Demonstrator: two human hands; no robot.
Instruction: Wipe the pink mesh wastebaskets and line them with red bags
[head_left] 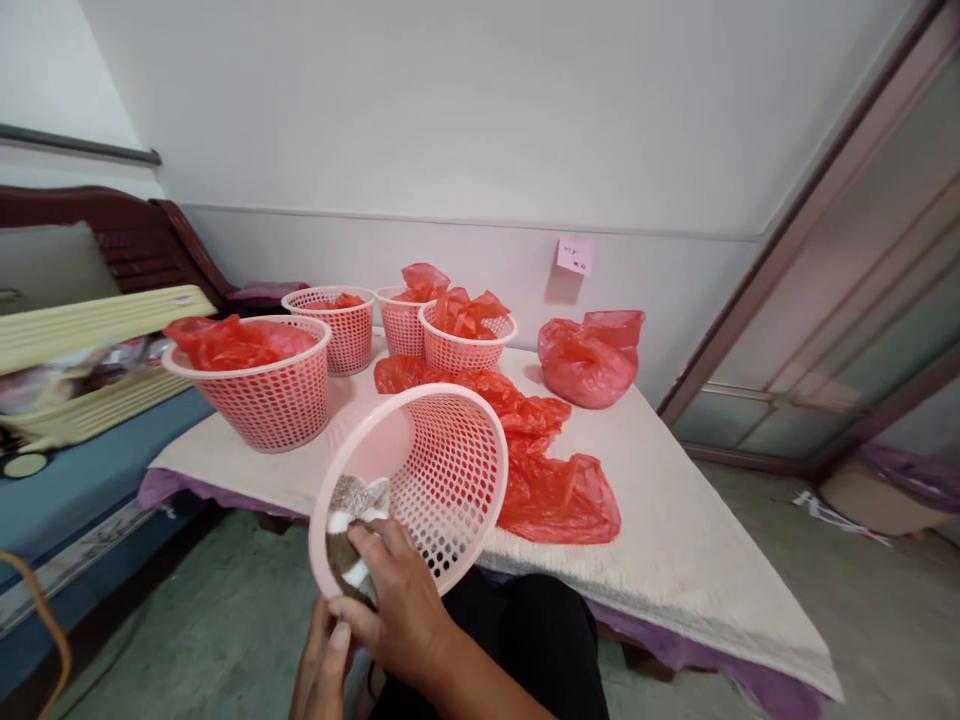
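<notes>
A pink perforated plastic basket [461,450] is tilted over my lap, its mouth facing me. At the lower edge of its rim, my left hand [324,660] grips it from outside, with part of the fingers hidden. My right hand [401,595] reaches into the mouth, fingers bent over a bunched grey, white and brown cloth [367,496]. The cloth is pressed against the smooth inner wall at the basket's left side. Behind the basket, crumpled red plastic bags [559,495] lie spread on the white-covered table [697,560].
A pink basket with a red bag [281,405] stands at the table's left, and several similar ones [349,335] stand behind. A bulging red bag [592,365] sits by the wall under a pink note [574,255]. An open cream suitcase [112,400] lies on the left.
</notes>
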